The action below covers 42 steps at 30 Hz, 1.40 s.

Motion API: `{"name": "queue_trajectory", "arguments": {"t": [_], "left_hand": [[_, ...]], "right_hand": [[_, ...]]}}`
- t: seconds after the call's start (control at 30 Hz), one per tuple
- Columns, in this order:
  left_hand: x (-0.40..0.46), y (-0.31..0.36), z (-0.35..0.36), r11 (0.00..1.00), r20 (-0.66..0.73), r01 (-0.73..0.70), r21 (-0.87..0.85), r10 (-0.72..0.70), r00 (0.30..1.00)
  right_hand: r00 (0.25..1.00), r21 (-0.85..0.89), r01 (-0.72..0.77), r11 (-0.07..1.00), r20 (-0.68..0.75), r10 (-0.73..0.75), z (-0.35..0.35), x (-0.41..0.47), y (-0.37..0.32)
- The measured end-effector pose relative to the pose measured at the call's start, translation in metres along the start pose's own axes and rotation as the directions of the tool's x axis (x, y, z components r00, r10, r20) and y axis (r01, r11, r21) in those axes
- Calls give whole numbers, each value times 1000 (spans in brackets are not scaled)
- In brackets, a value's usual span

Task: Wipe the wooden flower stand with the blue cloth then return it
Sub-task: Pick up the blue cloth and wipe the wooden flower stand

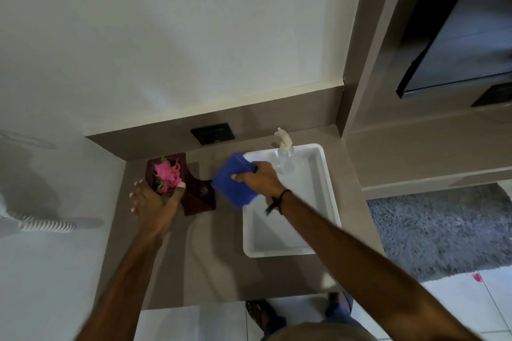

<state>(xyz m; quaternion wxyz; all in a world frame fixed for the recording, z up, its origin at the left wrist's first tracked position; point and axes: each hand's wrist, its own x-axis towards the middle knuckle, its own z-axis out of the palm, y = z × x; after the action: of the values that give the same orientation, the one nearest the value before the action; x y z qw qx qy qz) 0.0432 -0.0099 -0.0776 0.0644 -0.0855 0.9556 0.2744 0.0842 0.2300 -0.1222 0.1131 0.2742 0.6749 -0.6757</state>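
Grey-brown counter [210, 252], white tray [327, 191], white wall [194, 36]

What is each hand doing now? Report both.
Left hand: open, fingers spread, thumb on the dark wooden flower stand.
Right hand: closed, gripping the folded blue cloth.
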Motion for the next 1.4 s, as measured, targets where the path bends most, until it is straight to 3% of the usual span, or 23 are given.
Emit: {"name": "queue_trajectory", "arguments": {"t": [0.1,0.3,0.6,0.87,0.97,1.2,1.4], "left_hand": [[-3,1,1,1000,-24,-16,16,16,1000],[-3,3,2,1000,14,-15,22,15,1000],[-1,0,1,1000,34,0,20,-1,999],[-1,-1,2,1000,26,-10,11,9,1000],[-1,0,2,1000,39,2,-12,-2,999],[0,-2,-1,999,62,-9,32,7,998],[0,-2,2,999,20,-10,33,9,1000]], "right_hand": [[989,-15,96,995,-110,-97,48,-5,-20],[972,141,211,967,-138,-192,114,-21,-17],[987,15,135,991,-86,-134,113,7,-2],[973,177,227,958,-85,-215,118,0,-4],[971,110,240,965,-50,-235,118,3,9],[993,-251,116,961,24,-113,113,29,18],[998,-129,61,990,11,-60,121,16,12]]}}
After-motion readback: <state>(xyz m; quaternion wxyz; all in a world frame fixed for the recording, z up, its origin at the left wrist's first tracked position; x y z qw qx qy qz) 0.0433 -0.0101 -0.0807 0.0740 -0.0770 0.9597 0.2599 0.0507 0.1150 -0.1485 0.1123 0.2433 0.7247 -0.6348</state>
